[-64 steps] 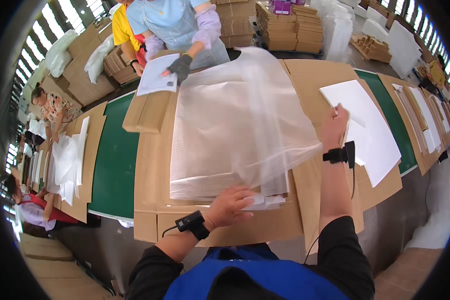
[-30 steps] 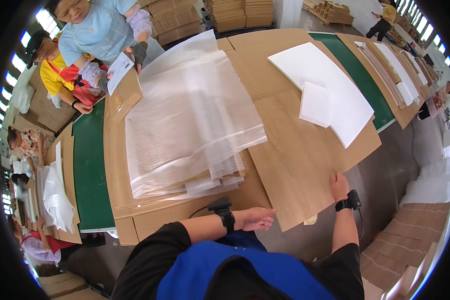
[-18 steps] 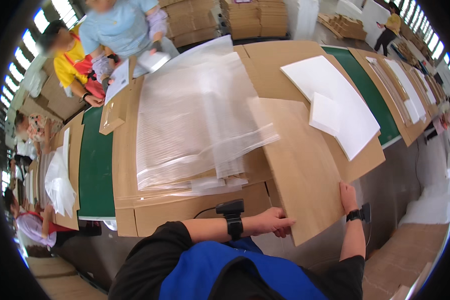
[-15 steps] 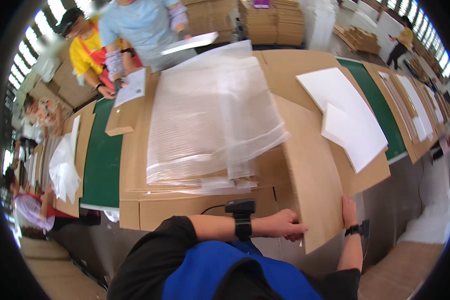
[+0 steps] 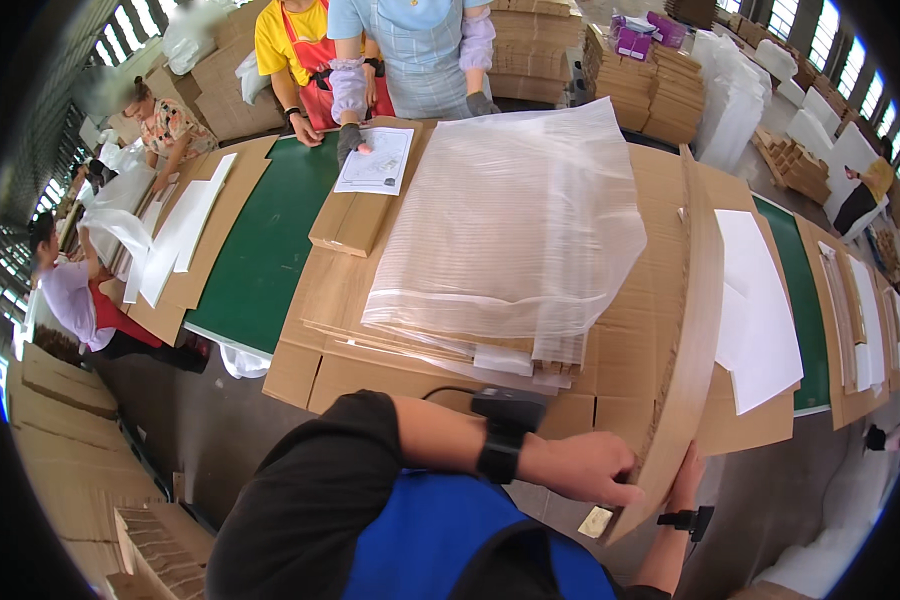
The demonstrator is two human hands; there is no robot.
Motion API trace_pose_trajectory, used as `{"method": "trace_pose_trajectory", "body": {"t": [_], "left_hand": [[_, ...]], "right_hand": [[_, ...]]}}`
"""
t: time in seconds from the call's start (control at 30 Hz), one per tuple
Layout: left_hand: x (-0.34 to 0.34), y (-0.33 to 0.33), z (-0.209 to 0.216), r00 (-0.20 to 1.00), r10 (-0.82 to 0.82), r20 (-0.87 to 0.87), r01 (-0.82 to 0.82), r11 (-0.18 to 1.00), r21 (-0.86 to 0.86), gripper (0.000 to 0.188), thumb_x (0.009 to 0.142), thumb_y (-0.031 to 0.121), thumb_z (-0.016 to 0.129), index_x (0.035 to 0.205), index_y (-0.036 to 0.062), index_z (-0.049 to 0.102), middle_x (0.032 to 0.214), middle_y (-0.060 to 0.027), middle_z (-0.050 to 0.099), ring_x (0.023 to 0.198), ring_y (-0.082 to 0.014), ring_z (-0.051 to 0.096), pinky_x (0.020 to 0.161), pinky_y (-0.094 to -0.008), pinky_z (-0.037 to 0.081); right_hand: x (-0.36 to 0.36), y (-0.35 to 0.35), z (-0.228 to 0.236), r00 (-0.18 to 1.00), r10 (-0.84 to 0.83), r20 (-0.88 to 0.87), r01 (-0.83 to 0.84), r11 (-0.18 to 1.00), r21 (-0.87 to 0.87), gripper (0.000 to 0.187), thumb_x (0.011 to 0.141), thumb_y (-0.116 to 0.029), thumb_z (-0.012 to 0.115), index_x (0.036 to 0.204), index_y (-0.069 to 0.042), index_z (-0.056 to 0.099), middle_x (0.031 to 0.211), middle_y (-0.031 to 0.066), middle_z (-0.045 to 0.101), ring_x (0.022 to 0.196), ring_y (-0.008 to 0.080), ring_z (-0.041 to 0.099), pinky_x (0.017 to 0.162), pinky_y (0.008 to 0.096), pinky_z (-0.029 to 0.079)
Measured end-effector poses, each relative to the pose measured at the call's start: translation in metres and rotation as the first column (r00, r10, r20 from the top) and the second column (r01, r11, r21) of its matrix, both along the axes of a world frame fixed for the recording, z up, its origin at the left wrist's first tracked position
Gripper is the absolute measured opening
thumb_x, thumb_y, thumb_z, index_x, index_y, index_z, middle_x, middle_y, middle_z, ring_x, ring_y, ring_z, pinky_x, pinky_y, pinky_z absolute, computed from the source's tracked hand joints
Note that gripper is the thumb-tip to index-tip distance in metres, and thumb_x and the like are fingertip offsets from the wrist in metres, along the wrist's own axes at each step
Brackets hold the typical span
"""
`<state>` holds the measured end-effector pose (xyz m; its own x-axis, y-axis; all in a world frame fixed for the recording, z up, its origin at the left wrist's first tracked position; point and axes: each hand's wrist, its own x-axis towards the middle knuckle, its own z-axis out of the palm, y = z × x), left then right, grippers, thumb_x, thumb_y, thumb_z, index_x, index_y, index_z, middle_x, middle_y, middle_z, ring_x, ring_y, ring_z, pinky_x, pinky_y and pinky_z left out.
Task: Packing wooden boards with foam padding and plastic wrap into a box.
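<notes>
A long wood-coloured board (image 5: 692, 330) stands on edge, nearly upright, at my right. My left hand (image 5: 590, 467) is closed around its near end, fingers on the left face. On the other side, my right hand (image 5: 686, 478) grips the same end, its fingers partly hidden by the board. A small pale piece (image 5: 596, 521) shows beside the board's lower tip. To the left, a translucent foam sheet (image 5: 515, 220) covers a stack of panels on flattened cardboard (image 5: 615, 340). White panels (image 5: 760, 310) lie right of the board, partly hidden behind it.
Across the table, a person in light blue (image 5: 410, 60) rests a gloved hand on a printed sheet (image 5: 375, 160) over a narrow carton (image 5: 345, 225). Another person in yellow and red (image 5: 300, 50) stands beside them. Green table surface (image 5: 265, 240) shows at left; cardboard stacks (image 5: 640, 85) stand behind.
The board has tipped from slanted to nearly upright on its edge, both hands still on it. My view has shifted. The white piece the person in light blue held is no longer visible.
</notes>
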<state>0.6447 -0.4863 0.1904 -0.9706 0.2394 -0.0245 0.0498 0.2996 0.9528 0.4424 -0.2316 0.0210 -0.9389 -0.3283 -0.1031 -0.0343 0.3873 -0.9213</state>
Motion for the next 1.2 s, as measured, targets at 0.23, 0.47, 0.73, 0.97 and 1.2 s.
{"method": "trace_pose_trajectory", "body": {"t": [0.23, 0.47, 0.73, 0.97, 1.2], "left_hand": [[0.078, -0.068, 0.018, 0.73, 0.353, 0.586, -0.629, 0.683, 0.372, 0.035, 0.101, 0.028, 0.048, 0.113, -0.004, 0.054, 0.091, -0.0172, 0.066, 0.082, -0.0294, 0.064, 0.076, -0.0389, 0.051], [0.143, -0.16, -0.037, 0.311, 0.95, -0.024, -0.942, 0.312, 0.126, 0.042, 0.098, 0.023, 0.055, 0.124, -0.0098, 0.049, 0.111, -0.0167, 0.064, 0.101, -0.0226, 0.059, 0.091, -0.0337, 0.046], [0.201, -0.273, -0.081, 0.322, 0.927, 0.192, -0.916, 0.254, 0.31, 0.035, 0.099, 0.023, 0.058, 0.117, -0.0067, 0.054, 0.108, -0.0123, 0.066, 0.095, -0.0162, 0.062, 0.082, -0.0305, 0.051], [0.207, -0.311, -0.112, 0.289, 0.916, 0.278, -0.957, 0.268, 0.112, 0.03, 0.099, 0.021, 0.056, 0.111, -0.0061, 0.059, 0.103, -0.0106, 0.068, 0.091, -0.0141, 0.063, 0.077, -0.0299, 0.052], [0.195, -0.322, -0.145, 0.359, 0.872, 0.333, -0.931, 0.311, 0.189, 0.032, 0.098, 0.026, 0.058, 0.106, -0.005, 0.061, 0.099, -0.0096, 0.069, 0.088, -0.0128, 0.062, 0.077, -0.0292, 0.05]], "right_hand": [[0.028, -0.082, 0.076, 0.98, -0.058, -0.188, 0.039, 0.994, -0.101, 0.041, 0.102, -0.027, 0.048, 0.101, 0.011, 0.06, 0.086, 0.0078, 0.066, 0.078, 0.0122, 0.056, 0.07, 0.0299, 0.047], [0.107, -0.218, 0.126, 0.947, 0.125, -0.297, -0.158, 0.983, -0.089, 0.025, 0.097, -0.02, 0.055, 0.094, 0.005, 0.059, 0.07, 0.0058, 0.057, 0.068, 0.0127, 0.049, 0.06, 0.0341, 0.042], [0.153, -0.334, 0.077, 0.932, 0.216, -0.292, -0.182, 0.973, 0.14, 0.033, 0.093, -0.027, 0.054, 0.098, 0.006, 0.059, 0.084, 0.0283, 0.064, 0.081, 0.0444, 0.062, 0.071, 0.0471, 0.047], [0.162, -0.353, 0.059, 0.937, 0.249, -0.244, -0.192, 0.952, 0.237, 0.038, 0.094, -0.03, 0.051, 0.098, 0.007, 0.059, 0.094, 0.0308, 0.064, 0.093, 0.0472, 0.06, 0.081, 0.0507, 0.047], [0.159, -0.349, 0.063, 0.901, 0.341, -0.267, -0.203, 0.878, 0.433, 0.033, 0.091, -0.027, 0.055, 0.101, 0.005, 0.059, 0.106, 0.029, 0.062, 0.1, 0.046, 0.058, 0.085, 0.0502, 0.047]]}}
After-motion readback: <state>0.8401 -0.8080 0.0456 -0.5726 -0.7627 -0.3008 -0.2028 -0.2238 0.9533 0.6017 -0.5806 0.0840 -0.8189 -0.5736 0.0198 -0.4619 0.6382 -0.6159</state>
